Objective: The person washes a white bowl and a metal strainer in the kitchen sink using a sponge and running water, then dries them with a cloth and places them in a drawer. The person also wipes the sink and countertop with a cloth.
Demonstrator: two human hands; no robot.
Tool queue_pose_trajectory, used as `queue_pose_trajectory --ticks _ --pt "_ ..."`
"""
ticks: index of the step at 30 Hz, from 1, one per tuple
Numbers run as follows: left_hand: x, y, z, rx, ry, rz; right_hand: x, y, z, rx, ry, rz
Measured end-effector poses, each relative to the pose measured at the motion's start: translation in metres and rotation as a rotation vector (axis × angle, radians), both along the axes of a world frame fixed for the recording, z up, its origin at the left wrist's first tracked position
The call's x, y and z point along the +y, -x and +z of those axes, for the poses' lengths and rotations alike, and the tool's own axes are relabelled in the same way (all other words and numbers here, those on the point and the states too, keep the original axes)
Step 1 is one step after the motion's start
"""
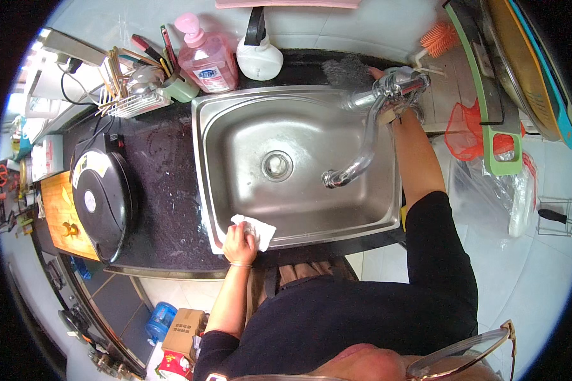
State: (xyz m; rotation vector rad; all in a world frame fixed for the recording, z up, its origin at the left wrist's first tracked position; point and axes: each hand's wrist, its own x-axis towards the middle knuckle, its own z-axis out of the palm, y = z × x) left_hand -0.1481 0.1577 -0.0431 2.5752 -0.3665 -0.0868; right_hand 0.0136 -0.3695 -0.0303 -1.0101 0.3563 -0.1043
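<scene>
My left hand (240, 245) is closed around a crumpled white cloth or paper wipe (265, 234) at the near left corner of the stainless steel sink (295, 200). Beyond the sink's far right corner, my right hand (400, 110) reaches behind the chrome faucet (372, 131), which hides most of it. A fingertip shows beside a dark grey mesh scrubber or cloth (345, 71) on the back ledge; whether the hand grips it cannot be made out. The spout curves over the basin. Something pale sits in the drain (277, 165).
Behind the sink stand a pink soap pump bottle (209, 62) and a white spray bottle (260, 55). Left are a utensil rack (138, 102), a black electric griddle (102, 200) and a wooden board (59, 214). An orange bristle brush (438, 40) and a green-handled board (503, 152) hang right.
</scene>
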Motion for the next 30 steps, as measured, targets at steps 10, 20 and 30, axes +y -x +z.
queue_pose_trajectory --ticks 10,20,30 --pt "-0.001 0.0 0.0 -0.025 -0.008 -0.001 0.006 -0.005 0.01 -0.137 -0.015 -0.035" --pt "0.001 0.001 0.0 -0.02 0.007 -0.014 0.026 0.012 0.004 -0.202 -0.024 -0.088" --pt "-0.001 0.001 0.0 -0.012 -0.008 -0.009 0.021 0.096 -0.045 0.292 1.68 0.188"
